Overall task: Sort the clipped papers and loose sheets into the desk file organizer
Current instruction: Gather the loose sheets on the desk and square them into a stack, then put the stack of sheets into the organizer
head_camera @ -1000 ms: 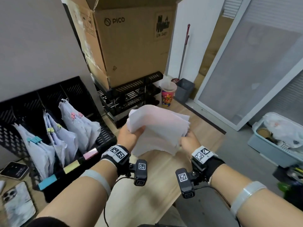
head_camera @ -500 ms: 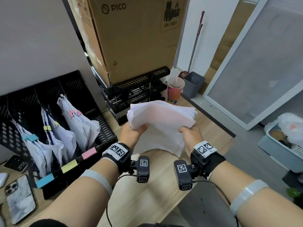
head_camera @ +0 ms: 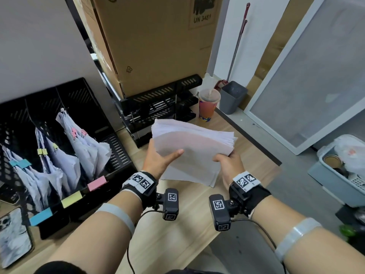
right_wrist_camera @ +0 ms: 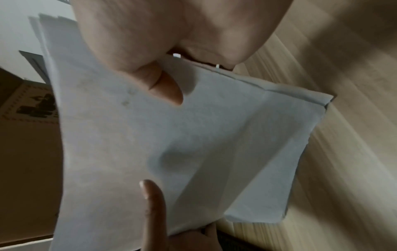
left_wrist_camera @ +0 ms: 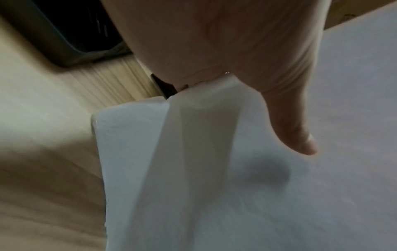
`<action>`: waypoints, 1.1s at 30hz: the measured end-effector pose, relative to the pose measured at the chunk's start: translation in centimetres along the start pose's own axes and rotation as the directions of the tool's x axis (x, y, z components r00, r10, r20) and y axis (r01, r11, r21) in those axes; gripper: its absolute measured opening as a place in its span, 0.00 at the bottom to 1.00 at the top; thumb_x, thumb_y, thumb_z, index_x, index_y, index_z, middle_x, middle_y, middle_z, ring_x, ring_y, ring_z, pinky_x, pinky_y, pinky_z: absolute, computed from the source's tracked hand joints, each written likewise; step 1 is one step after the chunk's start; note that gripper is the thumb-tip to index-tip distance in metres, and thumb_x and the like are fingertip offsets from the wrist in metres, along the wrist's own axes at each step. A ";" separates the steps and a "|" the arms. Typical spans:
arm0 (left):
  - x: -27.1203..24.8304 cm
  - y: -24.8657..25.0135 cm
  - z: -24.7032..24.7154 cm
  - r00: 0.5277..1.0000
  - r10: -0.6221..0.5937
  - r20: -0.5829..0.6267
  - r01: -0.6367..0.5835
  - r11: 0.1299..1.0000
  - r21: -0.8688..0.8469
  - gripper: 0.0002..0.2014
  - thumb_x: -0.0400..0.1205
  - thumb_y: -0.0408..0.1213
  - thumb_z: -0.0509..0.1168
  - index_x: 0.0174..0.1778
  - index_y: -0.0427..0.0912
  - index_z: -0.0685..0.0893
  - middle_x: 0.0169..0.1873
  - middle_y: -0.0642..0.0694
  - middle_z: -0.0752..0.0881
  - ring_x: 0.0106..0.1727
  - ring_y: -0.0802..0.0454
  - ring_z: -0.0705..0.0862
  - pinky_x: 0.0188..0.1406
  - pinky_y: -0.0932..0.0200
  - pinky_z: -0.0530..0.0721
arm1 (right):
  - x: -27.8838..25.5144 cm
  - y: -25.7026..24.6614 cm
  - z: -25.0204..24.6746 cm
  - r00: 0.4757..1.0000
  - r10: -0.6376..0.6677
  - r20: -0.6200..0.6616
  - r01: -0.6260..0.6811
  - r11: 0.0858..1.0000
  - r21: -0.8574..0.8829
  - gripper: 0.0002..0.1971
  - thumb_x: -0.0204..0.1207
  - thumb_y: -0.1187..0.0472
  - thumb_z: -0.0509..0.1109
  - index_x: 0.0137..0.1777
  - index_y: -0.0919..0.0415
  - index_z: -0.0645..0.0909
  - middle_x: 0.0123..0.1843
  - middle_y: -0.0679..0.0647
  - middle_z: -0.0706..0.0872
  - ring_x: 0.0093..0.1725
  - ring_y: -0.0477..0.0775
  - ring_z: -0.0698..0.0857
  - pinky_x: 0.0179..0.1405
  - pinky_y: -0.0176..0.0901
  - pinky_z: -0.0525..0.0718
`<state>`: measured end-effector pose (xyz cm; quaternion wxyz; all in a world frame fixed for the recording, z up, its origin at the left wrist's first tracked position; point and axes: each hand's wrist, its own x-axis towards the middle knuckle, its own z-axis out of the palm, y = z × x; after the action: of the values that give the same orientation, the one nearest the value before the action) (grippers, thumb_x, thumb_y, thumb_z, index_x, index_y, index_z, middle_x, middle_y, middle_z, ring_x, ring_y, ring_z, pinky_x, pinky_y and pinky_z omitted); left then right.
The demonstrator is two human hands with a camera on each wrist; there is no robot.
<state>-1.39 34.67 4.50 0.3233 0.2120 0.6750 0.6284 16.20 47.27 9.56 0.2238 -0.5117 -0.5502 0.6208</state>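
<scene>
A thick stack of loose white sheets (head_camera: 193, 143) is held above the wooden desk (head_camera: 177, 224), one sheet drooping below it. My left hand (head_camera: 161, 158) grips the stack's left edge, thumb on top (left_wrist_camera: 296, 135). My right hand (head_camera: 227, 161) pinches its near right corner, thumb on top (right_wrist_camera: 163, 88). The black desk file organizer (head_camera: 79, 107) stands at the left with blue, yellow and pink labels; clipped paper bundles (head_camera: 83, 147) lean in its three slots.
A black stacked letter tray (head_camera: 158, 111) under a big cardboard box (head_camera: 158, 46) stands behind the stack. A drink cup (head_camera: 208, 104) sits at the desk's far edge. Two phones (head_camera: 11, 234) lie at the left. A grey bin (head_camera: 233, 95) and crate (head_camera: 339, 175) are on the floor.
The stack has tilted from upright to nearly flat, top face up, and shifted slightly right. Both hands keep hold; the left thumb now lies on top.
</scene>
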 end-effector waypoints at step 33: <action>0.2 9.2 -8.5 0.945 0.078 -0.318 -0.010 0.978 0.210 0.25 0.73 0.48 0.78 0.64 0.44 0.83 0.59 0.44 0.90 0.62 0.44 0.88 0.67 0.38 0.85 | 0.7 -8.4 5.9 0.685 -0.009 0.728 0.513 0.716 -0.474 0.18 0.84 0.55 0.61 0.56 0.74 0.77 0.41 0.77 0.85 0.22 0.57 0.88 0.36 0.58 0.91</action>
<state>-8.59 29.90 13.52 0.1703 0.1531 0.7753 0.5886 8.36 47.63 16.24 -0.0917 -0.2011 -0.8423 0.4916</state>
